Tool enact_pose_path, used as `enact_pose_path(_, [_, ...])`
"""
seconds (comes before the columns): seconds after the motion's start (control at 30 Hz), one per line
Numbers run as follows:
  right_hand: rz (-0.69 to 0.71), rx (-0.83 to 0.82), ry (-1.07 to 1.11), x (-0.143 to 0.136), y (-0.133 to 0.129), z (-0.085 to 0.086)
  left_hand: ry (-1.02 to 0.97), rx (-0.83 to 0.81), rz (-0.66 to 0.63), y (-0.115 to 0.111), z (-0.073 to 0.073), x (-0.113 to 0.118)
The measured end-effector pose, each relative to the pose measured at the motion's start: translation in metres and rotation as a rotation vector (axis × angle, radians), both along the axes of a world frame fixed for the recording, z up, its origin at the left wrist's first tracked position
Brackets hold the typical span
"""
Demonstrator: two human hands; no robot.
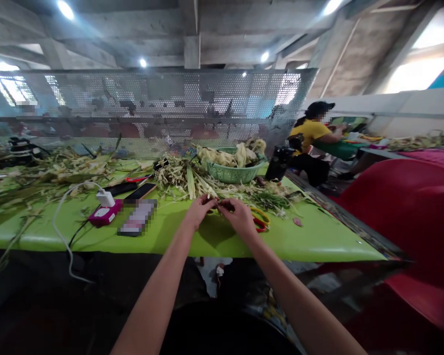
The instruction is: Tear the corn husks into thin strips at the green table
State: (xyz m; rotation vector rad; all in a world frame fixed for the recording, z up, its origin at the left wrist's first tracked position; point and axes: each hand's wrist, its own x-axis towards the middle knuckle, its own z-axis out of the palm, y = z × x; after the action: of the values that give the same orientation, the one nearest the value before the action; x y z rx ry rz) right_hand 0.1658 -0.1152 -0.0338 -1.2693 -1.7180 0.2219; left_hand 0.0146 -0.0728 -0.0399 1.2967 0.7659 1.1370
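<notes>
My left hand [200,211] and my right hand [237,213] meet above the green table [311,244], fingertips pinched close together. Between them is something small and dark, too small to make out. Just beyond my fingers lie pale strips of dried husk [191,181], some reaching almost to my left fingertips. Scissors with red and yellow handles [261,222] rest beside my right hand, partly hidden by it. A green plastic basket [234,173] filled with crumpled dried husks [222,157] stands behind the strips.
A phone [138,218], a purple power socket [105,213] with a white charger [105,198] and cable lie at left. A dark bottle [277,163] stands right of the basket. Red chairs [399,212] flank the right edge. A person in yellow [313,132] sits beyond.
</notes>
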Motion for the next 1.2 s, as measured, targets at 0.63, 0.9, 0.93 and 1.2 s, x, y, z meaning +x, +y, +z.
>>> enact_pose_path(0.63, [0.024,-0.058,0.138,0.005,0.000,0.003,0.070,0.002,0.024,0.002,0.001,-0.001])
enact_pose_path(0.9, [0.056,-0.041,0.187,0.005,0.002,-0.001,0.079,0.022,-0.033,-0.003,0.005,-0.001])
enact_pose_path(0.93, [0.060,-0.038,0.181,0.005,0.002,-0.002,0.070,0.023,-0.048,-0.004,0.005,-0.001])
enact_pose_path(1.2, [0.012,-0.024,0.334,0.011,0.010,-0.008,0.022,-0.019,-0.012,-0.002,0.004,0.000])
